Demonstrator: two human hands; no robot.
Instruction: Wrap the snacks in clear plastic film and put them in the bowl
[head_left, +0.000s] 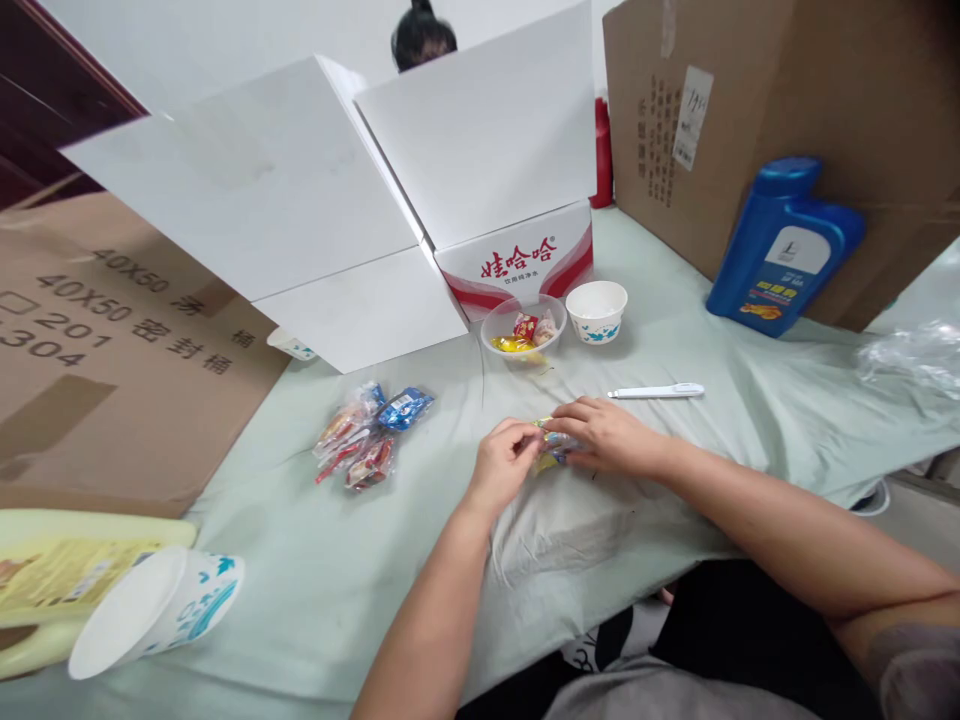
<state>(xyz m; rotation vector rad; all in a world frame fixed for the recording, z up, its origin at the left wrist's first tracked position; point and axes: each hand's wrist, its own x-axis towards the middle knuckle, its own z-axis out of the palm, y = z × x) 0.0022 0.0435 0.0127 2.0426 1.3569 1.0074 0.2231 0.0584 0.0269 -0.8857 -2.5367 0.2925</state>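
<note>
A small yellow-and-blue snack packet (553, 455) lies on the cloth between my hands, partly hidden by the fingers. My left hand (504, 462) is closed, pinching the packet's left edge between thumb and fingertips. From the other side, my right hand (611, 436) holds the packet with curled fingers over its top and right end. Beyond them is a clear plastic bowl (491, 335) with a yellow-wrapped piece, a red-wrapped piece and a pale one inside. To the left lies a pile of wrapped snacks (367, 460), including a blue packet (406, 408).
A white paper bowl (597, 312) stands beside the plastic one. A white pen-shaped cutter (656, 391) lies right of my hands. White box flaps (480, 130), brown cartons (697, 120), a blue bottle (780, 250) and a tipped paper bucket (165, 610) surround the area. Someone's head shows behind.
</note>
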